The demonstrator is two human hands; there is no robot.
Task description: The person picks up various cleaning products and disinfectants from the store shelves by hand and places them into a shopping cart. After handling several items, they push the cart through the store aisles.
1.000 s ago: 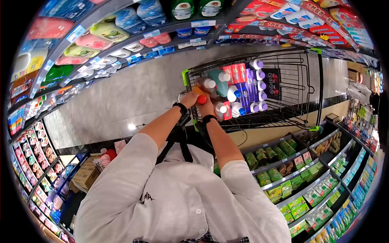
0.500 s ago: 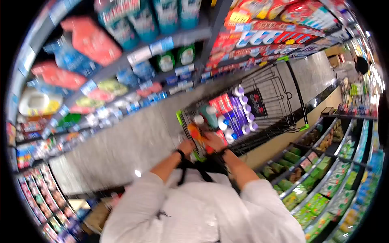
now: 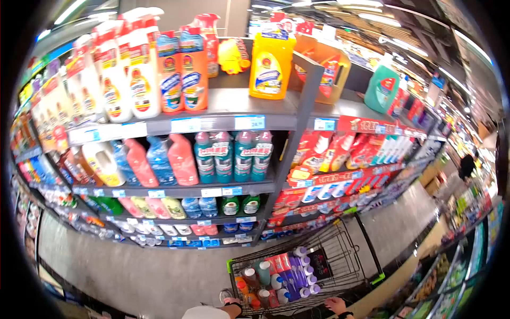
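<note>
The shopping cart (image 3: 350,234) stands low in the head view, holding several bottles. Among them are orange bottles (image 3: 243,285), a teal bottle (image 3: 264,272) and a block of purple packs with white-capped bottles (image 3: 297,276). My right hand (image 3: 335,304) is beside the cart's near side, fingers loosely bent and apart, with nothing seen in it. My left hand (image 3: 232,301) is at the cart's left end near the orange bottles; only a small part shows beyond the black wristband, and its fingers are hidden.
Shelves (image 3: 212,125) of cleaning bottles rise ahead, with a yellow jug (image 3: 271,66) and a green jug (image 3: 381,87) on top. More shelving (image 3: 451,276) lines the right. Grey floor (image 3: 133,271) runs along the aisle. A person in dark headwear (image 3: 466,166) is far right.
The view has tilted up toward the top shelf. My right hand has moved away from the orange bottles to the cart's near side, while my left remains near the cart's left end.
</note>
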